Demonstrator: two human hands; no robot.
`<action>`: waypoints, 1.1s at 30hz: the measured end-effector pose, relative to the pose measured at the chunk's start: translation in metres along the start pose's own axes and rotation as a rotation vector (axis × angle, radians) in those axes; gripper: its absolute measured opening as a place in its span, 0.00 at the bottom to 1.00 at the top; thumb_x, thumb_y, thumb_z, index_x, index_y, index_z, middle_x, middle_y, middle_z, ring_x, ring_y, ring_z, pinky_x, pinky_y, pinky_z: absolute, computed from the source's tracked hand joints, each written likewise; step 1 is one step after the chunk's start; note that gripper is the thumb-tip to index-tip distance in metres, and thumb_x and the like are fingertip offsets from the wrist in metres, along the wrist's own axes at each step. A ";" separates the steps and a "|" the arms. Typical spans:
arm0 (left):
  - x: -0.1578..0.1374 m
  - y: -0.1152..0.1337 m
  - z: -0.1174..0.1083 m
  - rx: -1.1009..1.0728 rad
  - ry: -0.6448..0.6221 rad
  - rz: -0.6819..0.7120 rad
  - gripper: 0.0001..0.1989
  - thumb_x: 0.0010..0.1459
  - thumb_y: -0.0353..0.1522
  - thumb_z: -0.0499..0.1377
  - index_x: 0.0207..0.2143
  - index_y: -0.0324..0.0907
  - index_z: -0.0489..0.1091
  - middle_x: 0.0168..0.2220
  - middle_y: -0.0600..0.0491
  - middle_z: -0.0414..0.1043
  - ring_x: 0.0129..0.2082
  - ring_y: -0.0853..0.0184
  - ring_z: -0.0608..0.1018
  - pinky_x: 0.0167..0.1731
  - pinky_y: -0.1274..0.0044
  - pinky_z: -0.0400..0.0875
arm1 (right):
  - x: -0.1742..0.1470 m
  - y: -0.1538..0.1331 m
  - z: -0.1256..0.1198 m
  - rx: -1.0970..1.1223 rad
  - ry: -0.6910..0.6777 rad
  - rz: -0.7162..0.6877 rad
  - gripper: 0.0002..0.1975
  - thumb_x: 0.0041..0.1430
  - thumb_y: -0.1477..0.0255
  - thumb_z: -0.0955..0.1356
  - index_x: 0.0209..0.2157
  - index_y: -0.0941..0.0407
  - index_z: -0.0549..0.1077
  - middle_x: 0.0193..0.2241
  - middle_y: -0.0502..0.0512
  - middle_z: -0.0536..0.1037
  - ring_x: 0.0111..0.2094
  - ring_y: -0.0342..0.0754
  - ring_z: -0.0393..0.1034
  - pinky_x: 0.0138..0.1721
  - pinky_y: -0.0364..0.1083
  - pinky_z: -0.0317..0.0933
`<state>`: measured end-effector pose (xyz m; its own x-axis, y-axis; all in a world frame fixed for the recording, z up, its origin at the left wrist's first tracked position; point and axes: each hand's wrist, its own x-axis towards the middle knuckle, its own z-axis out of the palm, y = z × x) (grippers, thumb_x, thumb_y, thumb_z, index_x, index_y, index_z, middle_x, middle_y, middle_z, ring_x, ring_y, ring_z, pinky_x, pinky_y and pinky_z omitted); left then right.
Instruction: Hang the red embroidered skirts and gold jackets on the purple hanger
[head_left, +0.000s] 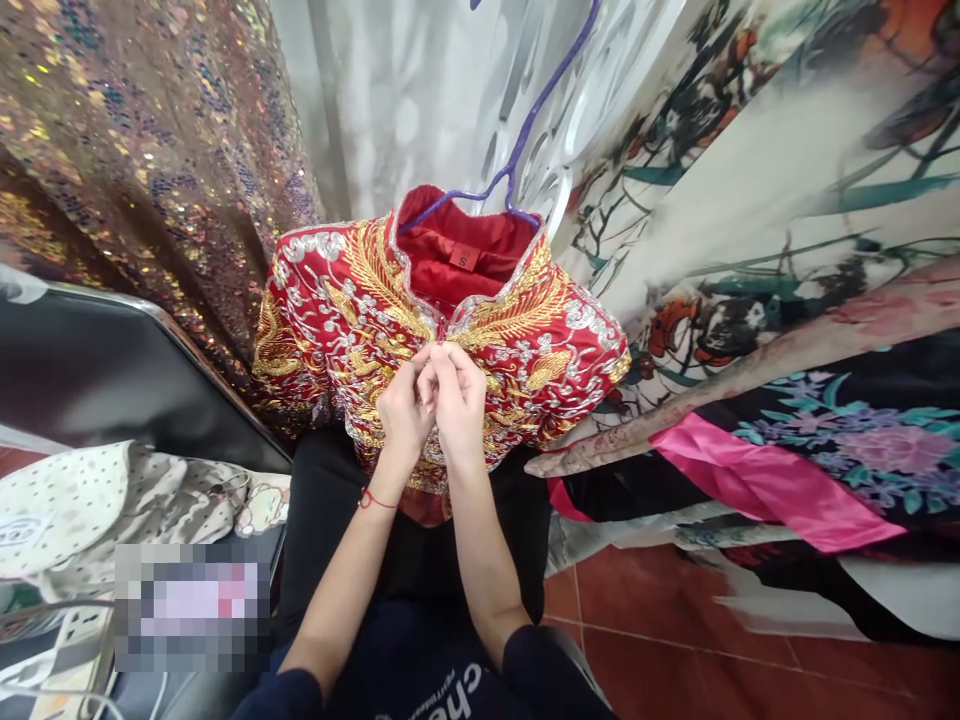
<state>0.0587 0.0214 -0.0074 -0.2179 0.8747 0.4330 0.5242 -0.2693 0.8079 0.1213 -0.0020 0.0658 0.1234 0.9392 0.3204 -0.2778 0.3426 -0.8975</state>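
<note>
Red embroidered jacket [367,350] at left hand [403,402] and right hand [460,398]: thumbs and fingertips closed together, pinching front just below collar [499,236]; edge or fastener between fingers, cannot tell. Keep both front edges level, grip small, tug lightly; avoid snagging silver and gold thread [551,305]. Further out: jacket on purple hanger [514,165], near lap [322,520]; guard against swing. Sequinned fabric [165,130] left, floral fabric [697,320] right: keep clear of work.

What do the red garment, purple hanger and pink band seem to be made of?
Red garment: probably satin, shiny inside the collar, with metallic-looking embroidery. Purple hanger: perhaps coated wire or plastic, thin and smooth. Pink band: likely satin, by its glossy folds.
</note>
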 end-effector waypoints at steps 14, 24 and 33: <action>0.006 0.006 -0.006 0.063 -0.136 0.114 0.08 0.64 0.29 0.56 0.30 0.41 0.65 0.26 0.54 0.65 0.24 0.70 0.67 0.28 0.77 0.54 | 0.021 -0.014 0.020 -0.008 0.093 -0.081 0.19 0.67 0.55 0.64 0.27 0.54 0.68 0.15 0.41 0.64 0.17 0.36 0.54 0.23 0.40 0.53; 0.026 -0.043 -0.039 -0.179 -0.034 0.398 0.07 0.64 0.36 0.59 0.35 0.43 0.67 0.34 0.52 0.70 0.34 0.67 0.73 0.33 0.76 0.68 | 0.002 -0.037 -0.056 -0.511 0.206 -0.206 0.19 0.68 0.56 0.64 0.28 0.55 0.71 0.18 0.45 0.68 0.20 0.40 0.63 0.25 0.42 0.59; 0.141 -0.036 -0.091 -0.262 0.323 0.454 0.27 0.69 0.45 0.55 0.61 0.36 0.60 0.61 0.42 0.65 0.62 0.62 0.68 0.66 0.64 0.60 | 0.005 -0.047 -0.166 -1.260 0.453 -0.612 0.26 0.65 0.57 0.65 0.57 0.58 0.66 0.51 0.66 0.72 0.55 0.57 0.69 0.57 0.58 0.63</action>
<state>-0.0655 0.1176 0.0604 -0.2807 0.4938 0.8230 0.4122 -0.7124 0.5680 0.2935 -0.0171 0.0596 0.2606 0.4904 0.8316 0.8918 0.2077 -0.4020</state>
